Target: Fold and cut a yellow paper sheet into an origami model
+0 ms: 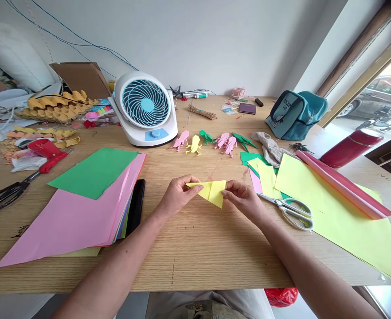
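Note:
A small folded piece of yellow paper [213,192], roughly triangular with a crease down its middle, is held up between both hands over the table. My left hand [182,192] pinches its pointed left corner between thumb and fingers. At the right edge, my right hand [244,198] grips the paper the same way. Beyond the hands stand several folded paper figures: a yellow one [194,145], a green one [207,136] and pink ones [181,139]. Scissors with white handles [295,213] lie just right of my right hand.
A white fan [145,106] stands at the back left. Left lies a stack of coloured paper [72,217] with a black phone [136,206] beside it. Yellow sheets [351,230], a pink roll [345,186], a red bottle [351,148] and a teal bag [291,115] occupy the right.

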`<state>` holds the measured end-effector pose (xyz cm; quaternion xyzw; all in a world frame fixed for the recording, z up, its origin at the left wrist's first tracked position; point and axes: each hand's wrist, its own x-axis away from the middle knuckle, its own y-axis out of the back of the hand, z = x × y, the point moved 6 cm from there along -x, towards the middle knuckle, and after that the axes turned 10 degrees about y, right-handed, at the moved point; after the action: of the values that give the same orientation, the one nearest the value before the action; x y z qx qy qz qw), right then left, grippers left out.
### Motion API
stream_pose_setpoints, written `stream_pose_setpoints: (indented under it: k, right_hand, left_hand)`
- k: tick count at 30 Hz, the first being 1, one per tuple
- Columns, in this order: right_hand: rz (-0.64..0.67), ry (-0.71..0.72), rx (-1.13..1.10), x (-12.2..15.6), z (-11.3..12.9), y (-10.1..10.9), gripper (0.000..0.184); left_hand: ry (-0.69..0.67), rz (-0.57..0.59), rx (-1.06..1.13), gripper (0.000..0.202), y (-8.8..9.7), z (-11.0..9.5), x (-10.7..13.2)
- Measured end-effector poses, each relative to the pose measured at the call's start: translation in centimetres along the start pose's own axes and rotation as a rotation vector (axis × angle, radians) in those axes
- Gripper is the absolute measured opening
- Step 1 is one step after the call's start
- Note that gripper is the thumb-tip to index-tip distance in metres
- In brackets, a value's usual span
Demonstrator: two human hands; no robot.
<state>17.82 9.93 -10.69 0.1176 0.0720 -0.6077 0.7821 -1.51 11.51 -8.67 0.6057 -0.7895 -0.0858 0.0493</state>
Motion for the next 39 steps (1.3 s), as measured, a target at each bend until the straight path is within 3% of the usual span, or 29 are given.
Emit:
stream_pose_setpoints:
  k: [5, 7, 9, 12, 16, 20, 24, 26, 30, 35, 37, 39]
  right_hand:
    - [-0.007, 0.04, 0.007, 0.2, 0.0, -0.4, 0.037]
    - [-0.008, 0.05, 0.021, 0.3, 0.1, -0.6, 0.037]
    - [-0.007, 0.072, 0.054, 0.5, 0.3, -0.8, 0.034]
    - [-0.029, 0.193, 0.092, 0.8, 1.4, -0.9, 0.023]
    - [-0.08, 0.362, 0.085, 1.1, 2.8, -0.6, 0.013]
    - [-0.101, 0.409, 0.102, 1.3, 3.2, -0.6, 0.011]
    - [-0.083, 0.417, 0.06, 1.4, 3.3, -0.8, 0.01]
    - [-0.057, 0.392, 0.023, 1.4, 3.3, -1.0, 0.011]
    - [0.014, 0.234, 0.064, 1.5, 2.5, -1.3, 0.022]
    - [0.11, 0.164, 0.074, 1.2, 1.8, -1.9, 0.027]
    - [0.091, 0.158, 0.062, 0.9, 1.9, -1.1, 0.031]
    - [0.007, 0.135, 0.143, 1.1, 2.0, 1.0, 0.035]
  left_hand:
    - [0.052, 0.063, 0.288, 0.034, -1.4, 0.2, 0.3]
    - [0.051, 0.112, 0.292, 0.036, -2.4, 0.5, 0.4]
    - [0.0, 0.069, 0.167, 0.03, -2.6, 0.5, 0.7]
    - [-0.268, -0.103, -0.158, 0.017, -1.9, -1.2, 1.8]
    - [-0.676, -0.191, -0.497, 0.004, -1.9, -3.6, 3.9]
    - [-0.812, -0.224, -0.634, 0.011, -2.3, -3.9, 4.8]
    - [-0.873, -0.222, -0.612, 0.014, -2.7, -4.2, 5.2]
    - [-0.834, -0.178, -0.534, 0.013, -2.8, -4.3, 5.1]
    - [-0.605, -0.13, -0.351, 0.009, -2.8, -4.0, 4.1]
    - [-0.19, -0.068, -0.105, 0.012, -2.6, -1.6, 2.3]
    - [-0.006, -0.048, 0.032, 0.017, -2.5, -0.1, 1.7]
    - [0.112, -0.046, 0.174, 0.022, -2.4, 1.0, 1.3]
